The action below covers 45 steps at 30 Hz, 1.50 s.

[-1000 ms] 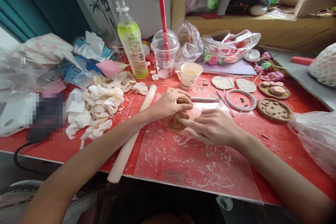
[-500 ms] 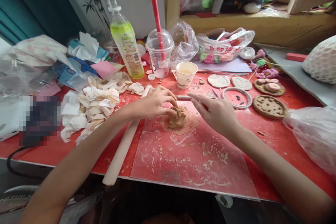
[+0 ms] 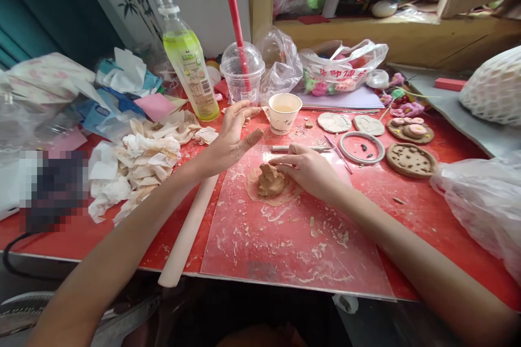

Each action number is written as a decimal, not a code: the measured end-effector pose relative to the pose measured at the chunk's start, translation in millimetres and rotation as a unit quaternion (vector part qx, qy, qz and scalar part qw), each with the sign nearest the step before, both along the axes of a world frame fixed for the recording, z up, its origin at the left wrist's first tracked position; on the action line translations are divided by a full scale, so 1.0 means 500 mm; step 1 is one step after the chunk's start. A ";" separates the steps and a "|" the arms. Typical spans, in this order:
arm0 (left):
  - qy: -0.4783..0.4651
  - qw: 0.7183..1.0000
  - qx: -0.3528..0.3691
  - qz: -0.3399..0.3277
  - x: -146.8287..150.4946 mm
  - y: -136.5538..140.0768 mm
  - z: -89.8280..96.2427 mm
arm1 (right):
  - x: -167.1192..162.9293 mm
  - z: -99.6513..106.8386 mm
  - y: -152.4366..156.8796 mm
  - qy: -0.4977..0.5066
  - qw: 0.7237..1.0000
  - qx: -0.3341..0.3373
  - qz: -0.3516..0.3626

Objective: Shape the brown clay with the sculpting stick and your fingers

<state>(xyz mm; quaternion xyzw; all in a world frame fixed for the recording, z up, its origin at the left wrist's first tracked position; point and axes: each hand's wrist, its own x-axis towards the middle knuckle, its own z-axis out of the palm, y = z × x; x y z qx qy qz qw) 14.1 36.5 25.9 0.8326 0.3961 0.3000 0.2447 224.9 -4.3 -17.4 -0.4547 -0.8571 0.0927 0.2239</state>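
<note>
Head view: red table [image 3: 411,200], one person at work, both forearms in from the near edge.
Clay lump [image 3: 269,180]: brown, sits on a thin flattened clay disc [image 3: 280,198], on the clear plastic sheet [image 3: 293,238], far-centre of the sheet.
Right hand [image 3: 311,168]: fingers curled against the right side of the lump, touching it, not enclosing it.
Left hand [image 3: 232,138]: lifted clear of the clay, fingers spread, grasping nothing; left and far of the lump.
Rolling pin [image 3: 189,227]: lies along the sheet's left edge.
Paper cup [image 3: 285,113]: far of the lump.
Metal ring [image 3: 362,147]: right of the hands.
Crumpled tissues [image 3: 138,165]: left.
</note>
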 end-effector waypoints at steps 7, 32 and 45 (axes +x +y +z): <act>-0.062 0.998 0.008 0.024 -0.007 0.015 -0.011 | 0.001 0.007 -0.006 -0.088 0.992 0.092 0.016; -0.061 0.998 0.019 0.003 -0.002 0.007 -0.012 | -0.044 0.058 0.007 -0.249 0.965 -0.022 -0.083; 0.059 0.997 -0.029 -0.048 0.008 -0.013 -0.006 | -0.015 0.050 0.019 -0.252 0.962 0.009 -0.107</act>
